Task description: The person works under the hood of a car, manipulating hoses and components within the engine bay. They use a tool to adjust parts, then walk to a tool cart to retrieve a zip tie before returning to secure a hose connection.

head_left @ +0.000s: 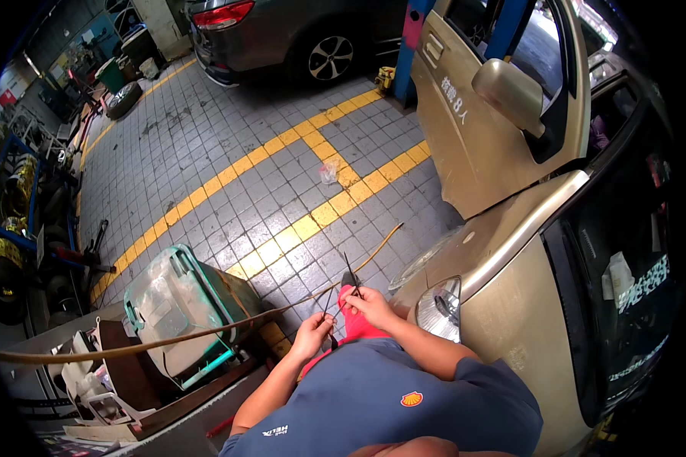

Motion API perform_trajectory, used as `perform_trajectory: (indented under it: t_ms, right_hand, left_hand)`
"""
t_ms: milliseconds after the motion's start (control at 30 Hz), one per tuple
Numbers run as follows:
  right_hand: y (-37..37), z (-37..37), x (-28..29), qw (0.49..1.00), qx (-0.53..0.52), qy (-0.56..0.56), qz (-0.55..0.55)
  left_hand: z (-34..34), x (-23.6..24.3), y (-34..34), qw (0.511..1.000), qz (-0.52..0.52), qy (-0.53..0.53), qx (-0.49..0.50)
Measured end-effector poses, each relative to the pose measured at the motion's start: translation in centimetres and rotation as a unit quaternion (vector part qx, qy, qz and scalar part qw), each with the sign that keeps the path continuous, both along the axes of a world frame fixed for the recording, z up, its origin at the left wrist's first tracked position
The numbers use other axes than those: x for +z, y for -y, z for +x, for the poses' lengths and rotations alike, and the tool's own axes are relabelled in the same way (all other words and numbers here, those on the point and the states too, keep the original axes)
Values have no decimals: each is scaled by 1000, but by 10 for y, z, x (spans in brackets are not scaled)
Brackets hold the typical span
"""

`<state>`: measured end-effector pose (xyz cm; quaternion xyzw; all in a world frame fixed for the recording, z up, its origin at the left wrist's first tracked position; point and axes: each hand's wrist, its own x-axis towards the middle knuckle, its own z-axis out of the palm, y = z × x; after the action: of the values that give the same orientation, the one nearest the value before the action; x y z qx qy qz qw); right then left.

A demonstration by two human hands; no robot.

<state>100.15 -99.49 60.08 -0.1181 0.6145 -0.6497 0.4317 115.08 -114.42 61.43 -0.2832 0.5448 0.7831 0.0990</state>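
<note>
In front of my body, both hands are raised close together with fingers pinched. My right hand holds a thin black strip, whose end sticks up past the fingers. My left hand is a little lower and to the left, pinched on another thin black length. I cannot tell whether the two lengths are one piece, nor whether it is a cable tie or a wire. A yellowish-brown hose runs from the left edge behind my hands, its far end over the tiled floor.
On my right stands a gold van with its door open. A teal-lidded bin and a cluttered box are at my left. A grey car and a blue post stand farther off; a plastic bag lies on the floor.
</note>
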Motion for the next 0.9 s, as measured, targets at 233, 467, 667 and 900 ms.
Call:
perform_trajectory:
  t_ms: [233, 467, 667, 900]
  right_hand:
    - [138, -197, -65, 996, 56, 55, 39]
    - [292, -420, -5, 976, 176, -127, 35]
    - [373, -587, 16, 978, 162, -129, -9]
    - [405, -770, 1, 996, -24, 11, 88]
  left_hand:
    - [-199, -5, 138, 994, -50, 93, 22]
    - [-390, 21, 265, 990, -63, 87, 97]
    - [-549, -27, 365, 992, -17, 74, 101]
    - [-809, -31, 476, 988, -103, 34, -106]
